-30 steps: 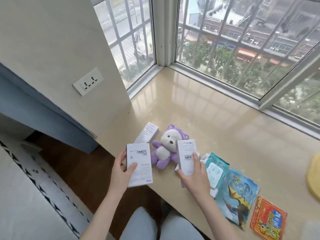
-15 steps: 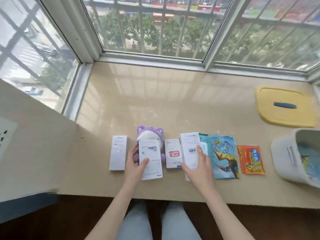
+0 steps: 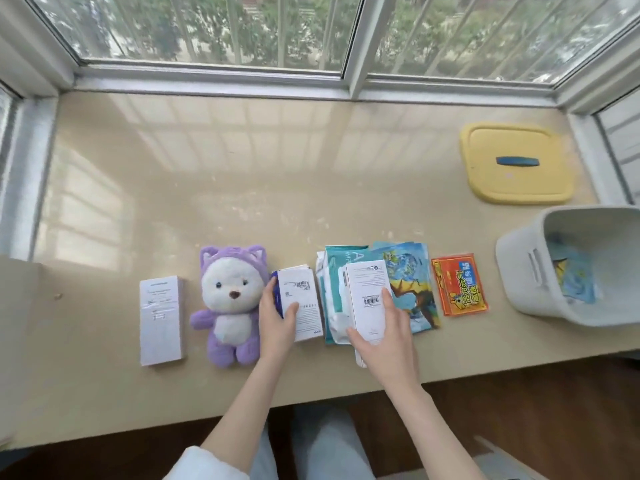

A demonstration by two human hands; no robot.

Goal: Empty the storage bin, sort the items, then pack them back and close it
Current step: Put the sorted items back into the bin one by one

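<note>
My left hand (image 3: 277, 320) grips a white box (image 3: 301, 301) just right of the purple plush toy (image 3: 230, 303). My right hand (image 3: 384, 336) holds a taller white box (image 3: 367, 296) over the teal wipes pack (image 3: 334, 271). Another white box (image 3: 161, 320) lies flat at the left end of the row. A blue printed packet (image 3: 414, 282) and an orange packet (image 3: 459, 284) lie to the right. The grey storage bin (image 3: 530, 271) stands at the right edge with blue packets inside. Its yellow lid (image 3: 512, 164) lies behind it.
Everything rests on a beige window ledge (image 3: 242, 188) with window frames (image 3: 353, 77) along the back and sides. The ledge's front edge drops to a dark wood floor. My knees show below the ledge.
The view has swung from the left wall to face the ledge squarely. My left hand carried its box rightward off the plush toy, now over the small red-stamped box's spot. My right hand keeps its box.
</note>
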